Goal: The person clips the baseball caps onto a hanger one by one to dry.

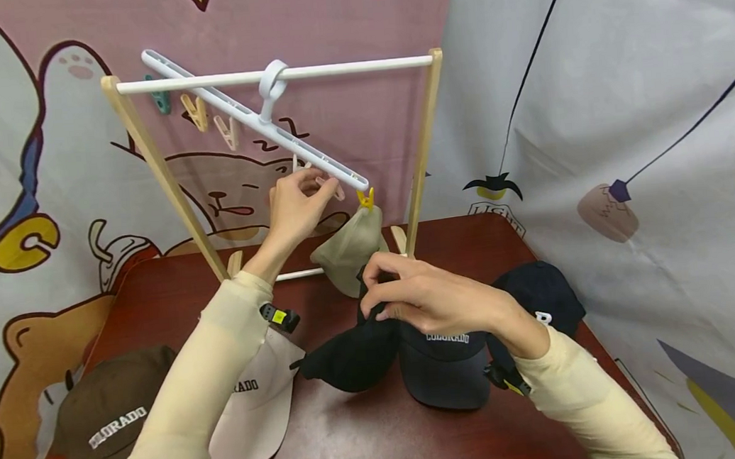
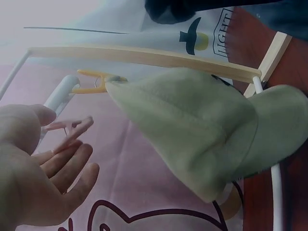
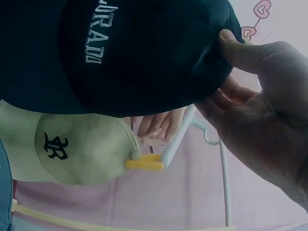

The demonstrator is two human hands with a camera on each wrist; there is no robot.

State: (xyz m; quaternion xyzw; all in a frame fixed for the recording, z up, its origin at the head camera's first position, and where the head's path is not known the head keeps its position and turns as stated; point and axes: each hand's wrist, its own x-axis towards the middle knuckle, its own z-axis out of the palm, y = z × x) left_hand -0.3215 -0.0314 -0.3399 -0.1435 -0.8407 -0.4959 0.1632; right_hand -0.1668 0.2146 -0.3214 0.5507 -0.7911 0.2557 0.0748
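Observation:
My left hand [image 1: 298,202] is up at the lower end of the white hanger [image 1: 257,120], pinching a pink clothespin [image 2: 72,132] between thumb and fingers. Beside it, a yellow clothespin [image 1: 366,199] holds a beige cap [image 2: 192,120] by its crown, so the cap hangs brim down. My right hand [image 1: 436,296] grips a dark cap [image 3: 154,53] with pale lettering by the top of its crown, thumb on one side and fingers on the other. In the head view this dark cap hangs below the hand, above the table.
The hanger hooks over the white bar [image 1: 356,67] of a wooden-legged rack. More clothespins hang along it, including a teal one [image 1: 160,98]. On the brown table [image 1: 369,435] lie a brown cap [image 1: 117,403], a pale pink cap [image 1: 258,401], a dark grey-brimmed cap [image 1: 448,377] and a navy cap [image 1: 541,292].

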